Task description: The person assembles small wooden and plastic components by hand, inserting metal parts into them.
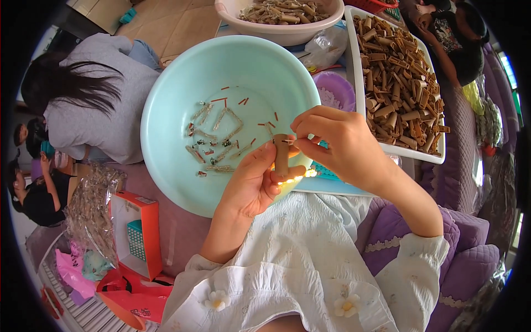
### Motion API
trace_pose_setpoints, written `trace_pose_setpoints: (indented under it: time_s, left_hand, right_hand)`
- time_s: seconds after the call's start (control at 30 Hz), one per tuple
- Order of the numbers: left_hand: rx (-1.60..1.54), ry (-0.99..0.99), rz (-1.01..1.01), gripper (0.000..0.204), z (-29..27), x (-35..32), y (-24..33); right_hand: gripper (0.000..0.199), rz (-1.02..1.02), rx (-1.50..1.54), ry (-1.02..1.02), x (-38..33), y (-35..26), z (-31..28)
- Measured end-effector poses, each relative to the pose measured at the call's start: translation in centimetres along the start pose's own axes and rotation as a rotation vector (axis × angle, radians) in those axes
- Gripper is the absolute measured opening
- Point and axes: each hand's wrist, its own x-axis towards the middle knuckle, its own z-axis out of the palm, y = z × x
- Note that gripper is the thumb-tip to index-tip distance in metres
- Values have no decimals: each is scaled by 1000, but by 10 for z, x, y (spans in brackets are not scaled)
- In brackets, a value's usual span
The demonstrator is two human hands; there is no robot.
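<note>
My left hand (250, 178) is closed around a short brown tube (282, 157), holding it upright over the near right rim of a pale green basin (171, 72). My right hand (340, 143) pinches something small and thin against the tube's side, near its top; what it is cannot be made out. Under the left fingers, bright yellow spots of light (298, 178) show. Inside the basin lie several clear, narrow wrapped pieces (229, 119), short reddish-brown sticks (243, 101) and small dark bits.
On the right, a white tray (358, 83) is heaped with brown tubes and split pieces (395, 83). A purple bowl (345, 83) holds white bits. A pink tub (243, 27) stands behind the basin. An orange-red box (149, 232) sits left. Several people (121, 88) sit nearby.
</note>
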Motion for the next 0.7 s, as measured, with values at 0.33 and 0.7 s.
trace_pose_setpoints:
  time_s: [0.33, 0.7]
  left_hand:
    - [188, 25, -100, 36, 2, -2, -9]
    - [301, 21, -74, 33, 12, 5, -23]
  right_hand:
    - [7, 39, -30, -253, 2, -8, -18]
    - [6, -106, -196, -398, -1, -7, -23]
